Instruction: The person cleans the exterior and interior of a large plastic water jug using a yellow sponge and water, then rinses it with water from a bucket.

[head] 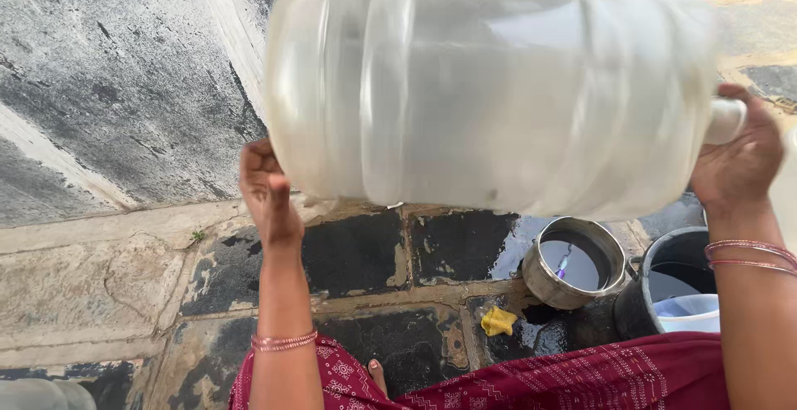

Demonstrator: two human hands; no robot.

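While I hold the big clear water jug (490, 90) sideways in the air before me, my left hand (267, 194) cups its flat base from below, fingers curled against the plastic. My right hand (739, 157) closes around the neck at the other end. Beneath the jug, on wet stone paving (357, 252), lie a yellow scrub pad (498, 321), a steel pot (573, 262) of water and a dark bucket (677, 281).
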